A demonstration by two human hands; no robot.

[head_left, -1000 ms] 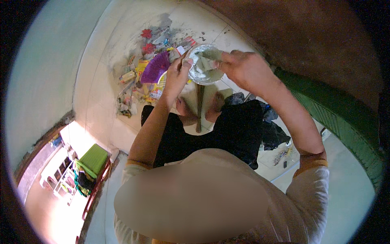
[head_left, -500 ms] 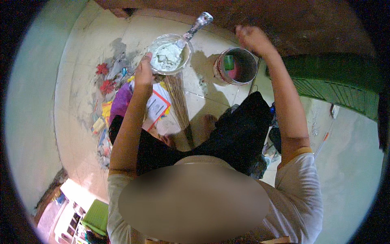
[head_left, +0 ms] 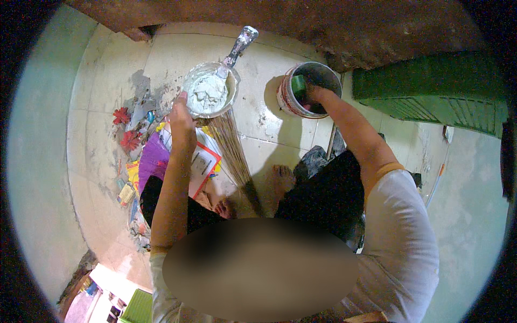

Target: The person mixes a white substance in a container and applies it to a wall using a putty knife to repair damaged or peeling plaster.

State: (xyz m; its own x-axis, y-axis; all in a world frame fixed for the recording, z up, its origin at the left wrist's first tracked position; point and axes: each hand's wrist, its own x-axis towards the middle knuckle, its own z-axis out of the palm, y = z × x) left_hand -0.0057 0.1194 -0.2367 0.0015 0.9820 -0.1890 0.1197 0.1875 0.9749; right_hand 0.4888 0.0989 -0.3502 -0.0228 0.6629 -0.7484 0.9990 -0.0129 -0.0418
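My left hand (head_left: 183,116) grips the near left rim of a round bowl (head_left: 235,86), thumb over the edge. Pale, thick paste (head_left: 207,92) lies in the bowl. A paste-smeared putty knife (head_left: 240,47) leans in it, handle sticking up past the far right rim. To the right, my right hand (head_left: 315,95) reaches down into a stained whitish bucket (head_left: 284,101); its fingers are lost in the dark inside, so their grip is hidden. Beside that hand, a green object (head_left: 298,85) shows against the bucket's inner left side.
A stick broom (head_left: 231,142) lies on the tiled floor below the bowl. Left of it are red artificial flowers (head_left: 130,141), a purple piece (head_left: 152,161), papers (head_left: 203,164) and litter. A green slatted plastic piece of furniture (head_left: 431,97) stands at right, with a brown surface (head_left: 258,16) along the far side.
My right hand has come down from above the bucket's far rim into the bucket. My left hand and the bowl have shifted slightly left and nearer in the picture.
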